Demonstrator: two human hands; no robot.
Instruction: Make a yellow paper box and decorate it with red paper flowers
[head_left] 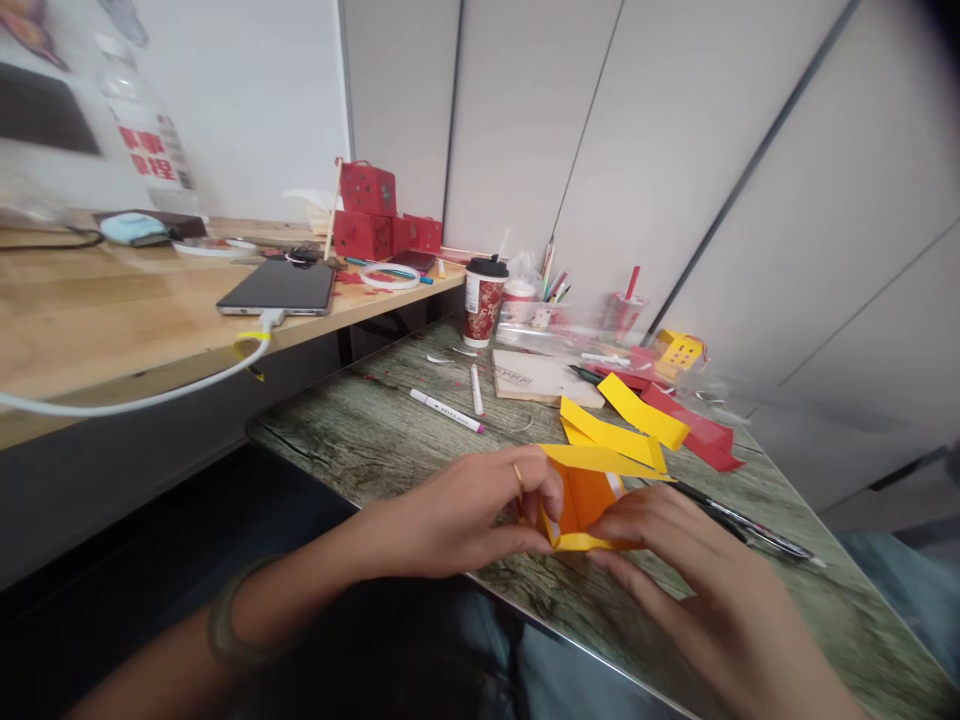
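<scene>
My left hand (469, 510) and my right hand (694, 590) both pinch a folded piece of yellow-orange paper (583, 500) at the near edge of a grey wood-grain table (360, 440). The left fingers close on its left fold; a ring shows on one finger. The right fingers press its front right edge. More yellow paper strips (615, 430) lie just behind it, touching the folded piece.
Two white markers (448, 410) lie mid-table, with a red paper cup (484, 300), a flat cardboard piece (536, 378), red paper (697, 430) and a black pen (742, 525). A wooden desk at left holds a tablet (279, 288) with a white cable, and red boxes (367, 210).
</scene>
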